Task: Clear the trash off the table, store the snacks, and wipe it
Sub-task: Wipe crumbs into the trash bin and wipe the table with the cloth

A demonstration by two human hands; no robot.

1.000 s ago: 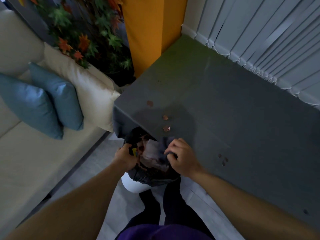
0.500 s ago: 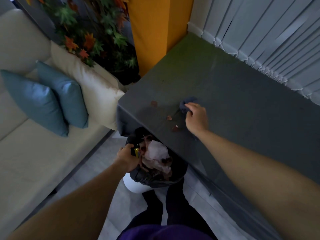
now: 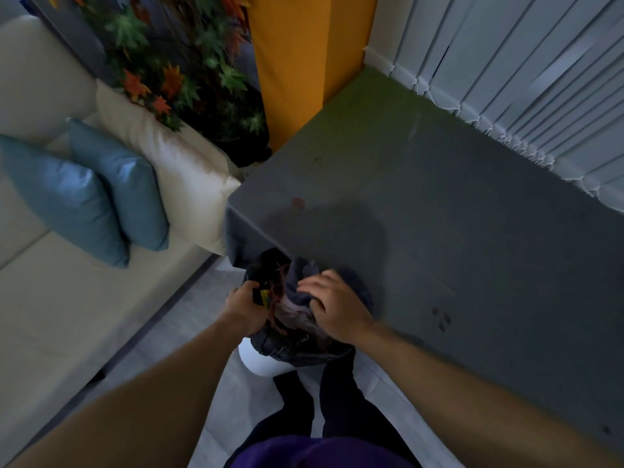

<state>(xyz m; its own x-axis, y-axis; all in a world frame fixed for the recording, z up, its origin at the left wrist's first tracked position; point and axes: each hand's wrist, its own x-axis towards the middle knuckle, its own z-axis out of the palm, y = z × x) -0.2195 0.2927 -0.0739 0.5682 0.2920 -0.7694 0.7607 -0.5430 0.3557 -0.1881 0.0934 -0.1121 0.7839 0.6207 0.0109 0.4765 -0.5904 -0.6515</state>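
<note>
A white trash bin [image 3: 260, 364] lined with a black bag [image 3: 297, 349] stands on the floor against the near corner of the grey table [image 3: 456, 231]. My left hand [image 3: 244, 307] grips the bag's rim on the left side. My right hand [image 3: 332, 307] presses a dark grey cloth [image 3: 300, 278] at the table's edge, right over the bin's mouth. Crumpled pale wrappers [image 3: 290, 310] fill the bag under the cloth. One reddish crumb [image 3: 297, 202] lies on the table near its left corner.
A cream sofa [image 3: 67, 315] with two blue cushions [image 3: 91, 190] stands to the left. A plant with orange and green leaves [image 3: 175, 72] and a yellow pillar [image 3: 297, 62] are behind the table. Vertical blinds [image 3: 523, 72] run along the table's far side. Small dark specks [image 3: 440, 319] mark the table on the right.
My right hand pulled the cloth from the middle of the table back to its edge over the bin. The two crumbs near the edge are gone from the table.
</note>
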